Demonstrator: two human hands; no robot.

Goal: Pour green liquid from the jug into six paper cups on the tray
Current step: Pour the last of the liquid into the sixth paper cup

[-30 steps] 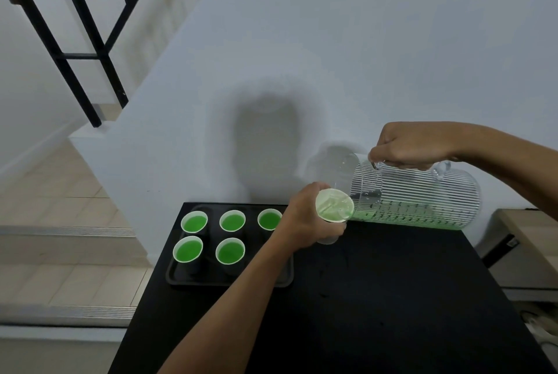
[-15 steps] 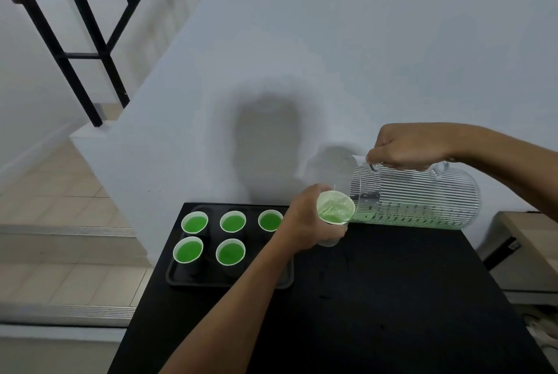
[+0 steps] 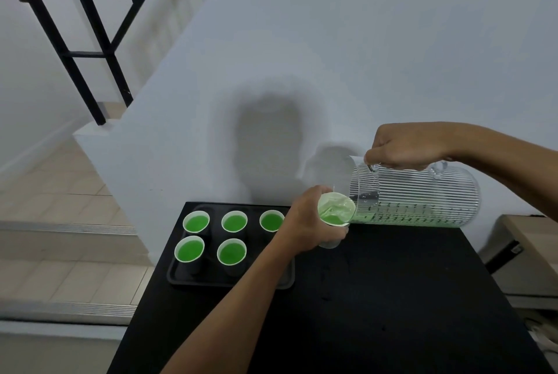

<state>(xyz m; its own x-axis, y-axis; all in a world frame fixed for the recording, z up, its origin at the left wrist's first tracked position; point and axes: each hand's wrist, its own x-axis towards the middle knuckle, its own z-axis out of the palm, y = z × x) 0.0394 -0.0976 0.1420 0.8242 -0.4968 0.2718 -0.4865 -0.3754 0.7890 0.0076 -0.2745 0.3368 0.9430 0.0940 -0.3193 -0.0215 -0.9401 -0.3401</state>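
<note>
My right hand (image 3: 406,147) grips the handle of a clear ribbed jug (image 3: 422,192), tipped almost flat with its spout to the left. A shallow layer of green liquid lies along the jug's lower side. My left hand (image 3: 308,222) holds a paper cup (image 3: 335,213) up at the spout, above the black table (image 3: 362,298). Green liquid is in the cup. Several paper cups of green liquid (image 3: 232,251) stand on the black tray (image 3: 178,278) at the left; its front right place is hidden by my left forearm.
The table stands against a white wall. A tiled floor and steps lie to the left, with a black stair railing (image 3: 90,53) above. A wooden surface (image 3: 534,234) sits to the right of the table.
The jug has tipped slightly further and the green liquid in the held cup has risen. Both hands stay almost in place.
</note>
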